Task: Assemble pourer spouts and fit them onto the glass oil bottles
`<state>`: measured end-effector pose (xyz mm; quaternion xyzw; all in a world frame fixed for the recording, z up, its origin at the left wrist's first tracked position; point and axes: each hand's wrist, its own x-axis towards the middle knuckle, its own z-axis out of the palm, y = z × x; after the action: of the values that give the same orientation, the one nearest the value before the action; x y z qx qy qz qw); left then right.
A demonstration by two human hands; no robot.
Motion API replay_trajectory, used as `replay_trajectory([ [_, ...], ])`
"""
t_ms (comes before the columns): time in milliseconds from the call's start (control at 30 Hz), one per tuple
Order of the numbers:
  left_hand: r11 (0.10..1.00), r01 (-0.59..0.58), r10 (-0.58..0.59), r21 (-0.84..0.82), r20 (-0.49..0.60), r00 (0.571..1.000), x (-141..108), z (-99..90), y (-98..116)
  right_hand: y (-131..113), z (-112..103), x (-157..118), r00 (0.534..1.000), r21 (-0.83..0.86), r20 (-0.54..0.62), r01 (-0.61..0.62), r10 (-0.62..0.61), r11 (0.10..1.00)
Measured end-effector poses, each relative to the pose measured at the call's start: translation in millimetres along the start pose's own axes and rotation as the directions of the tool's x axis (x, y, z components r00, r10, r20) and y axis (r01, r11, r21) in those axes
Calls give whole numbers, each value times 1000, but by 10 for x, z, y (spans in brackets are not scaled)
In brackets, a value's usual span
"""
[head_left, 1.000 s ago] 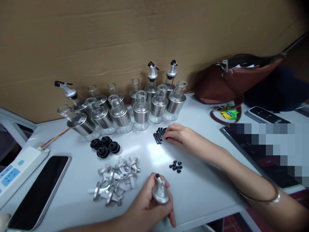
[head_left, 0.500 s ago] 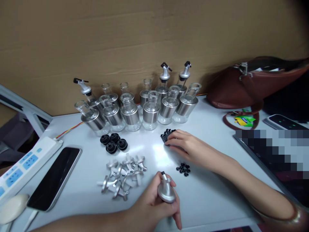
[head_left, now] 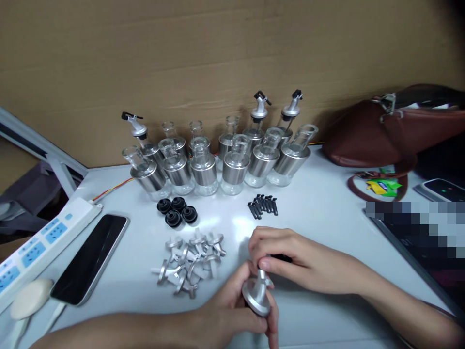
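My left hand (head_left: pixel 232 308), low in the middle, is closed around a silver bottle pourer (head_left: pixel 258 296) with its spout tipped up and away. My right hand (head_left: pixel 308 259) is closed in a pinch at the tip of that spout; whatever its fingertips hold is hidden. Just beyond it lies a row of small black levers (head_left: pixel 263 206). Dark small parts (head_left: pixel 281 258) show partly between the right hand's fingers. Left of my hands is a heap of silver pourer tops (head_left: pixel 192 261), and behind these sit several black ribbed stoppers (head_left: pixel 173 218).
Glass bottles with steel bands (head_left: pixel 204 170) stand in two rows at the back, some topped with pourers. A phone (head_left: pixel 90 259) and a power strip (head_left: pixel 43 252) lie left. A brown bag (head_left: pixel 363 131) and a green-yellow packet (head_left: pixel 385 187) are right.
My right hand has left the black levers and come back to the spout tip in my left hand. The left hand still grips the pourer. The view has shifted slightly.
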<state>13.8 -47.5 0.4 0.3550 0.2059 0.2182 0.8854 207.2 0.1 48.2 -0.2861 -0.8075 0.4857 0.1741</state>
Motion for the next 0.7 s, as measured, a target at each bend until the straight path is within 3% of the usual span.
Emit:
replay_trajectory([
  [200, 999, 39, -39, 8, 12, 999, 2, 1, -8, -49, 6, 11, 999, -45, 2, -51, 52, 998],
  [467, 977, 65, -52, 202, -66, 996, 11, 75, 11, -31, 73, 34, 999, -93, 19, -29, 30, 995],
  [700, 982, 33, -21, 186, -67, 998, 16, 71, 11, -38, 58, 44, 999, -90, -24, -43, 41, 995],
])
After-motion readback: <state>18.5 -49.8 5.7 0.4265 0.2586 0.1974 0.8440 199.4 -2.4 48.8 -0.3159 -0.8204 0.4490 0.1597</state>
